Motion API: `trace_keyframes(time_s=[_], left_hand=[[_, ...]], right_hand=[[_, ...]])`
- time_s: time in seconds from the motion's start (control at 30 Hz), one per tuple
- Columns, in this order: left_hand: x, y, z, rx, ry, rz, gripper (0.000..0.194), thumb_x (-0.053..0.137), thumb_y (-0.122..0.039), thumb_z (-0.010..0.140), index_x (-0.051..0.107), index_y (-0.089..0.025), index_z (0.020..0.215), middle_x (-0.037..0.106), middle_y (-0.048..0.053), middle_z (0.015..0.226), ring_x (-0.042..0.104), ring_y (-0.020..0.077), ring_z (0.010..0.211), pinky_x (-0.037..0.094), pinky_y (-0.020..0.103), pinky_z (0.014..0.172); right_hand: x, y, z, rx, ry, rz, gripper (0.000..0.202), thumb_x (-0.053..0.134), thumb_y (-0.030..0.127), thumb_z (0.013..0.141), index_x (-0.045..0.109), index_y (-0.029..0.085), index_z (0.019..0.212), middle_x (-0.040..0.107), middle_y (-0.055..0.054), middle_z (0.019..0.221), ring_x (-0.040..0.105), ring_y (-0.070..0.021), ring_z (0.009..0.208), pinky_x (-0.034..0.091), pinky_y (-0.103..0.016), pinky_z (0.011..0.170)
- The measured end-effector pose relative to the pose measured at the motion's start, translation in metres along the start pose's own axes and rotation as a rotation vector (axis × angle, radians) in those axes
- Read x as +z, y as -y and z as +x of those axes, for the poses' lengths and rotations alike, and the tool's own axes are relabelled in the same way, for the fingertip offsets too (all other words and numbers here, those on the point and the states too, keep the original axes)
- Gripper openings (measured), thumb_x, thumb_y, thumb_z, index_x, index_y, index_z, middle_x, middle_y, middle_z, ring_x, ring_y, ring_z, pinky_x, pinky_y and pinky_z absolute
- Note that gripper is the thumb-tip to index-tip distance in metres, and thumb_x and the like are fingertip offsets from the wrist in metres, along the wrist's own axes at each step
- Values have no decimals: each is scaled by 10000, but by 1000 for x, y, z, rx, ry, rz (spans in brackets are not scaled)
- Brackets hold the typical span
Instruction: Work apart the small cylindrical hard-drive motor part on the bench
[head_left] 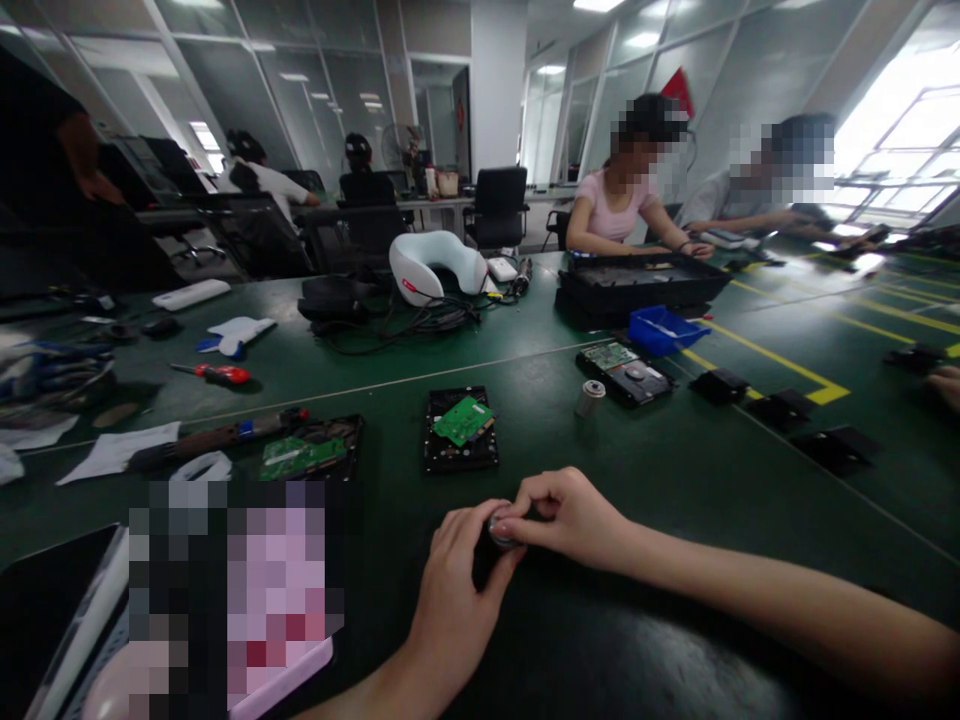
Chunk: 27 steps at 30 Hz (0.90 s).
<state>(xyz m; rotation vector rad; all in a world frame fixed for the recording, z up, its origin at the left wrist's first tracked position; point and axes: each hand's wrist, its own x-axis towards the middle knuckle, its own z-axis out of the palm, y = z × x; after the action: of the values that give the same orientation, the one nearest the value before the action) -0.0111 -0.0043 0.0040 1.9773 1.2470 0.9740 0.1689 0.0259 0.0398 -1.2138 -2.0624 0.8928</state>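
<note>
Near the middle of the green table, my left hand curves its fingers and thumb around a small round metallic object. My right hand pinches the same object from the right and above, so much of it is covered. Just beyond my hands lies a black hard drive with a green circuit board resting askew on it. A small silver cylinder stands upright to the right of that drive, and another opened drive lies behind the cylinder.
At left are a red screwdriver, an electric screwdriver, another drive with a green board and a pink item. Farther back sit a neck pillow, cables, a blue bin and black trays. Several people are around.
</note>
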Motion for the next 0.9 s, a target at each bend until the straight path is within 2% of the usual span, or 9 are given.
trace_keyframes(time_s=[0.17,0.27,0.37,0.43,0.47,0.53,0.6,0.73,0.9], left_hand=[[1,0,-1,-12,-5,23,332,614,-199,837,544,-259,1155,616,33,1096,575,221,1040,485,397,903],[0,-1,0,-31,-1,35,325,625,-217,832,552,-254,1146,620,36,1083,579,226,1027,489,401,892],[-1,-2,1,-34,12,33,331,620,-210,835,552,-272,1152,618,29,1101,573,225,1045,479,407,911],[-2,-3,1,-37,16,29,333,619,-201,835,556,-284,1151,620,23,1107,575,223,1049,479,404,916],[-2,-3,1,-40,16,28,333,621,-201,834,559,-287,1150,621,21,1109,577,223,1049,481,401,914],[-3,-3,1,-43,15,26,329,624,-208,834,562,-289,1147,623,19,1108,579,223,1048,484,399,914],[-3,-3,1,-41,18,26,325,624,-218,838,558,-289,1149,622,20,1108,578,226,1050,479,407,921],[-3,-3,1,-37,33,18,331,614,-217,847,540,-287,1163,611,31,1119,564,234,1065,466,425,931],[-3,-3,1,-48,39,19,322,607,-226,854,538,-292,1162,606,27,1120,560,235,1064,466,424,927]], right_hand=[[-2,4,0,-62,-39,-16,272,625,448,833,737,200,823,549,21,552,408,-82,496,345,-222,554],[-11,5,2,-25,-36,56,281,618,443,838,737,191,870,555,17,576,362,-76,476,299,-215,488],[-30,-2,7,40,-83,32,302,626,448,829,734,171,880,492,37,525,295,-69,460,226,-213,445],[-44,-15,11,52,-38,-24,325,642,466,809,738,167,894,490,41,508,299,-67,453,224,-215,445],[-51,-23,13,53,19,-32,340,647,476,799,744,160,882,541,25,536,344,-69,458,253,-215,451],[-60,-43,17,59,181,7,356,661,479,779,750,146,872,675,-34,706,500,-99,550,355,-221,514],[-66,-60,19,72,246,47,359,677,474,761,752,140,869,721,-65,821,596,-137,666,417,-238,601],[-69,-77,22,77,258,44,379,693,486,736,756,146,890,733,-75,885,642,-172,790,436,-248,676],[-73,-78,22,87,263,-63,530,749,515,659,716,176,1065,713,-26,829,563,-120,644,347,-212,536]])
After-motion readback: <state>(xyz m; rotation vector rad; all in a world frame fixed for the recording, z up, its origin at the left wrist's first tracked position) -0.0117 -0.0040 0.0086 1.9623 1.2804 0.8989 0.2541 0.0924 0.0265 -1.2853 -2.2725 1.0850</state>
